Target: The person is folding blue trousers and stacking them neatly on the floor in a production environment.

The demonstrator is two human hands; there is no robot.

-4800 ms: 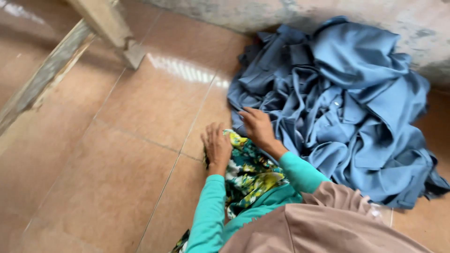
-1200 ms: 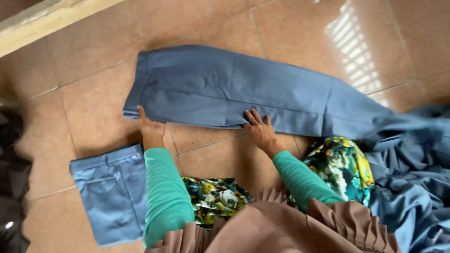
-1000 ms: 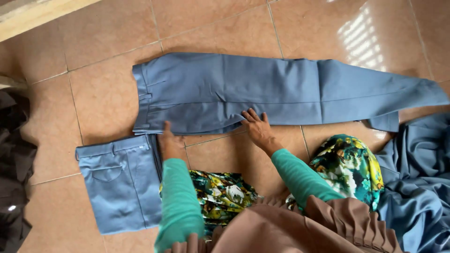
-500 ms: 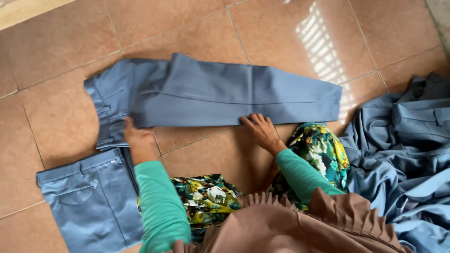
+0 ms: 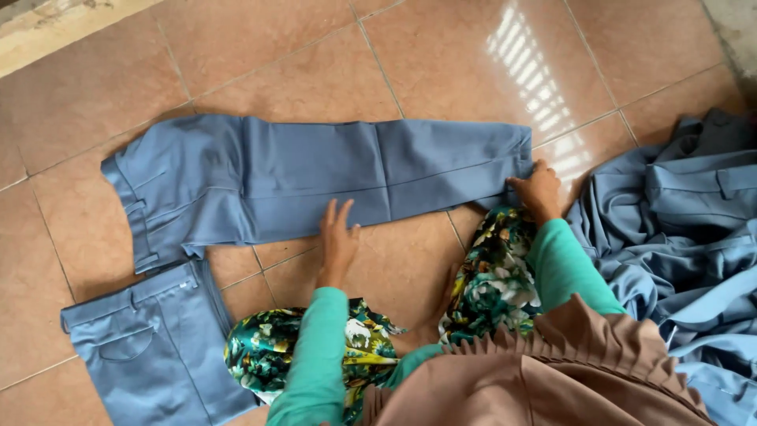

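With the blue trousers (image 5: 315,185) spread lengthwise across the tiled floor (image 5: 441,71), I have the left hand (image 5: 337,241) flat and open, fingers spread, pressing their near edge around the middle of the leg. The right hand (image 5: 538,189) sits at the cuff end, fingers curled onto the hem; I cannot tell whether it pinches the cloth or only rests there. Waistband lies far left, away from both hands. A folded blue garment (image 5: 154,347) sits just beside the waistband, nearer me, its lower edge cut off by the frame. A heap of blue cloth (image 5: 678,229) lies right of the right hand, partly out of view. Teal sleeves and a floral skirt (image 5: 493,276) hide the floor near me.
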